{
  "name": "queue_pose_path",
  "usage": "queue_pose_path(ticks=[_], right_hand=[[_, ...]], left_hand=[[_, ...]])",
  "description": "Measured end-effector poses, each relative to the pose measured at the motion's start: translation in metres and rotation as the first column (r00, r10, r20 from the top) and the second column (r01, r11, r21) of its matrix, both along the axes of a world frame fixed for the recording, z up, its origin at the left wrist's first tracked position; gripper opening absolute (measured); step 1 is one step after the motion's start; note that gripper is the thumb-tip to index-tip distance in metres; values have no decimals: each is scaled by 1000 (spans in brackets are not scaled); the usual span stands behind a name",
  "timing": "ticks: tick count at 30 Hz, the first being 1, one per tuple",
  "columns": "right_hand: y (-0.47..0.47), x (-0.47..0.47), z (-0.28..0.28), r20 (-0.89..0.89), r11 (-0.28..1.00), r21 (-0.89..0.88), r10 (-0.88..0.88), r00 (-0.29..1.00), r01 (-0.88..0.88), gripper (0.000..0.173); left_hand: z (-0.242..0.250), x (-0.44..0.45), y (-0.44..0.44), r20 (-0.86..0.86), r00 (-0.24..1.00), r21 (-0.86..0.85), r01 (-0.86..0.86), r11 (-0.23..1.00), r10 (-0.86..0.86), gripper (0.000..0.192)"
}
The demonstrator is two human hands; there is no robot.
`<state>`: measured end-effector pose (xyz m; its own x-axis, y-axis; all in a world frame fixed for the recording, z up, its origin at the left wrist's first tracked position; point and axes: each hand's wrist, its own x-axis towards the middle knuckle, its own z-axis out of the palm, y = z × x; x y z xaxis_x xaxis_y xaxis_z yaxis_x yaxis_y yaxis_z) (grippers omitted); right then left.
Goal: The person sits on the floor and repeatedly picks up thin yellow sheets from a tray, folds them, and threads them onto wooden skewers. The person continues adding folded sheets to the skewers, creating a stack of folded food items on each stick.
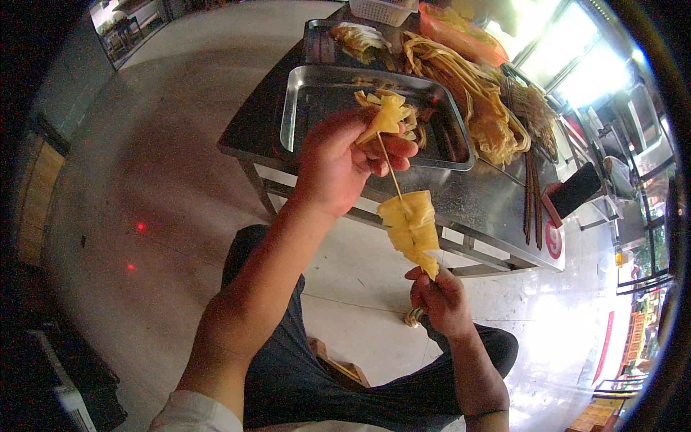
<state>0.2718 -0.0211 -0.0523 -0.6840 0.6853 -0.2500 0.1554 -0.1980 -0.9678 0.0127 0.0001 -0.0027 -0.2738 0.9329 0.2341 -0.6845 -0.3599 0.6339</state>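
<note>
A thin wooden skewer (390, 167) runs between my hands. My left hand (345, 156), over the near edge of a metal tray (291, 102), grips a yellow folded sheet (390, 114), perhaps tofu skin, at the skewer's upper end. Lower down, a wider piece of the same yellow sheet (413, 224) is threaded in folds on the skewer. My right hand (440, 297) is closed around the lower end, just under that piece. More yellowish scraps (413, 127) lie in the tray behind my left hand.
On the steel table (486, 189) are a long heap of yellowish sheets (459, 92), an orange basket (469, 40), a white plastic basket (383, 11), a darker tray (318, 46) with a bundle on it, several brown sticks (533, 200) and a phone (575, 189) on a stand.
</note>
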Motion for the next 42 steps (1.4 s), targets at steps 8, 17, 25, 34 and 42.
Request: queue_pose_path(ticks=[8, 17, 25, 34, 42], right_hand=[[-6, -5, 3, 118, 933, 353, -124, 985, 75, 20], [-5, 0, 12, -59, 978, -206, 27, 998, -39, 27], [-2, 3, 14, 34, 996, -92, -10, 999, 13, 24], [2, 2, 12, 63, 998, -31, -51, 997, 53, 24], [0, 2, 17, 93, 992, -109, -56, 994, 66, 25]], left_hand=[[-6, -5, 3, -83, 995, -27, -56, 998, 54, 36], [-6, -12, 5, 59, 990, -20, 130, 991, -129, 37], [-8, -8, 9, -178, 962, -47, -219, 975, 207, 31], [-11, -8, 10, -34, 973, 36, -226, 973, 228, 22], [-7, -9, 11, -95, 932, -11, -352, 936, 350, 23]])
